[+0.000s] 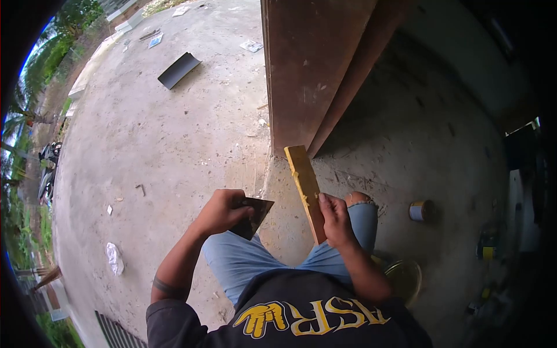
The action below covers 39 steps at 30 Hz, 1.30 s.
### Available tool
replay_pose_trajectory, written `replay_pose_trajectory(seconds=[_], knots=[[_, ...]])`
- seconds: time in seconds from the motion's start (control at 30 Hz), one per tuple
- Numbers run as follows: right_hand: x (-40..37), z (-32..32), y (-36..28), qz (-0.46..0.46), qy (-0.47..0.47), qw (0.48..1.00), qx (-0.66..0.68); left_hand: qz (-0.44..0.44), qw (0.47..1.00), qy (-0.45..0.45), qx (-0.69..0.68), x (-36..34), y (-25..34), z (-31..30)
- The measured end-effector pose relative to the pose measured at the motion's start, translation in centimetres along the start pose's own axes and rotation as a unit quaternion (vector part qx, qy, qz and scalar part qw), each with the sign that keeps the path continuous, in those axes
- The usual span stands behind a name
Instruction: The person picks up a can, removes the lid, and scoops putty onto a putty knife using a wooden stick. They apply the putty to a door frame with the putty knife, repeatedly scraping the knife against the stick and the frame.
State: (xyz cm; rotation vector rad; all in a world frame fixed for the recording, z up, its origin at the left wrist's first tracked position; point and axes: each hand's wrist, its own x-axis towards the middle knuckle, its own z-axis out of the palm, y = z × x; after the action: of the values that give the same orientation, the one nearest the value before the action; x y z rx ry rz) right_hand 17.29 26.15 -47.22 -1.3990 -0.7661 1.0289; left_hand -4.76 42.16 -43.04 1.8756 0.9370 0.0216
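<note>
My left hand [223,213] is closed around a dark, flat putty knife [261,211], its wide blade angled to the right. Opposite it, my right hand [335,219] grips the lower part of a narrow wooden board [303,180]. Yellowish putty smears the board's upper face, with lumps along its edges. The blade and the board are apart. Just beyond the board's top end stands the foot of a brown door frame or post [293,116].
On the concrete floor [156,151] lie a dark bent sheet [178,71], crumpled white paper [114,258] and scattered debris. To the right are a small tin can [422,211] and a round yellowish container [404,278] near my right arm.
</note>
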Motion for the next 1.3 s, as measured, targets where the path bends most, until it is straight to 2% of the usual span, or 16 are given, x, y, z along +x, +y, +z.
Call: replay_pose_trajectory(seconds=[0.1, 0.2, 0.3, 0.33, 0.4, 0.43, 0.53, 0.67, 0.73, 0.8, 0.87, 0.93, 1.03, 1.1, 1.2, 1.3], knots=[[0.6, -0.5, -0.9, -0.024, 0.066, 0.994, -0.085, 0.130, 0.978, 0.159, -0.028, -1.5, 1.8, 1.1], [1.3, -0.1, 0.8, 0.000, 0.093, 0.992, -0.086, 0.260, 0.933, 0.229, 0.097, -2.5, 4.2, 3.8], [1.4, 1.4, 0.9, 0.080, 0.113, 0.990, 0.029, 0.365, 0.894, 0.218, 0.140, -2.9, 4.0, 8.6], [1.4, 1.7, 1.2, 0.094, 0.098, 0.989, 0.055, 0.357, 0.899, 0.195, 0.163, -2.9, 3.1, 10.1], [1.0, 2.2, 1.9, 0.126, 0.067, 0.984, 0.106, 0.377, 0.881, 0.250, 0.138, -1.7, 2.6, 11.3], [0.6, 2.1, 1.7, 0.090, 0.030, 0.995, 0.034, 0.359, 0.884, 0.265, 0.139, -1.5, 2.3, 11.4], [0.3, 2.3, -0.2, 0.105, 0.022, 0.993, 0.046, 0.335, 0.890, 0.275, 0.142, -0.6, 2.2, 10.1], [-0.9, 0.9, 4.2, 0.125, -0.086, 0.987, 0.041, 0.293, 0.881, 0.328, 0.175, 2.0, 0.3, 8.2], [-1.5, 1.6, 3.5, 0.105, -0.099, 0.989, 0.043, 0.187, 0.908, 0.353, 0.126, 4.5, -2.9, 6.1], [-2.1, 1.8, 2.6, 0.078, -0.105, 0.991, 0.002, 0.033, 0.928, 0.363, -0.070, 6.8, -8.5, 4.8], [-1.3, 1.5, 2.0, -0.033, -0.014, 0.985, -0.168, 0.005, 0.915, 0.395, -0.086, 5.0, -6.8, 3.7], [-1.3, 1.2, 1.8, -0.080, 0.068, 0.953, -0.283, 0.122, 0.920, 0.372, 0.012, 2.4, -2.3, 4.7], [0.0, 1.2, 2.7, -0.067, 0.076, 0.953, -0.284, 0.294, 0.913, 0.229, 0.167, -1.7, 1.4, 9.1], [0.6, 1.5, 2.9, -0.072, 0.089, 0.954, -0.278, 0.333, 0.897, 0.182, 0.229, -3.2, 1.8, 11.2], [0.7, 1.7, 2.4, -0.070, 0.071, 0.957, -0.271, 0.310, 0.896, 0.138, 0.286, -3.2, 1.7, 12.0], [0.4, 1.8, 2.8, -0.087, 0.026, 0.948, -0.306, 0.289, 0.900, 0.180, 0.272, -1.0, 0.4, 11.3]])
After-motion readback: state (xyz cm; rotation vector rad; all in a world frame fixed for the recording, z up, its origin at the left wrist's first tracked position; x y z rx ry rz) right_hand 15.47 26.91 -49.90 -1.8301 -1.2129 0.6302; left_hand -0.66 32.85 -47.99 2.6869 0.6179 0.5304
